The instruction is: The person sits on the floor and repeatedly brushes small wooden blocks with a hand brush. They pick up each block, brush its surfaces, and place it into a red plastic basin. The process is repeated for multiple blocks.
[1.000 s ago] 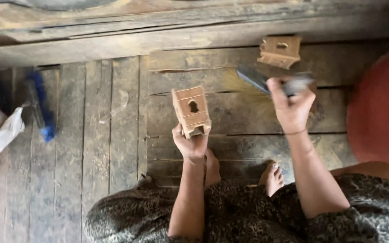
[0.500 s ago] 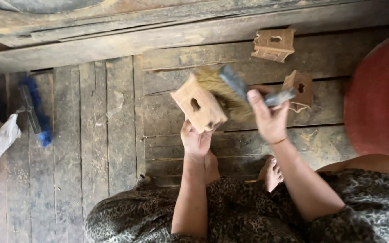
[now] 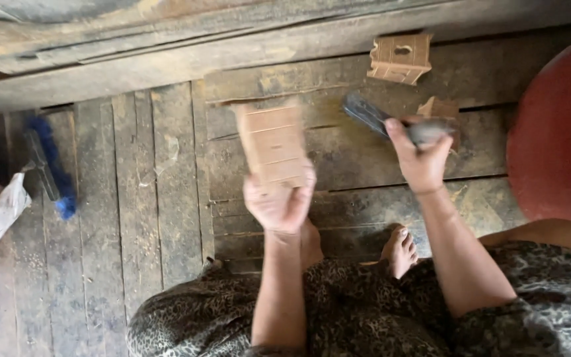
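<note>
1. Well to the left of both hands, a blue-bristled brush (image 3: 51,168) lies on the grey wooden plank floor (image 3: 133,198).
2. The left hand (image 3: 279,201) is clamped around the lower end of a pale, blurred wooden box piece (image 3: 271,142), holding it up.
3. The right hand (image 3: 421,155), apart from the left, grips a dark brush with a grey handle (image 3: 381,120).
4. Above the right hand, a small wooden box with an oval hole (image 3: 401,57) rests on the floor.
</note>
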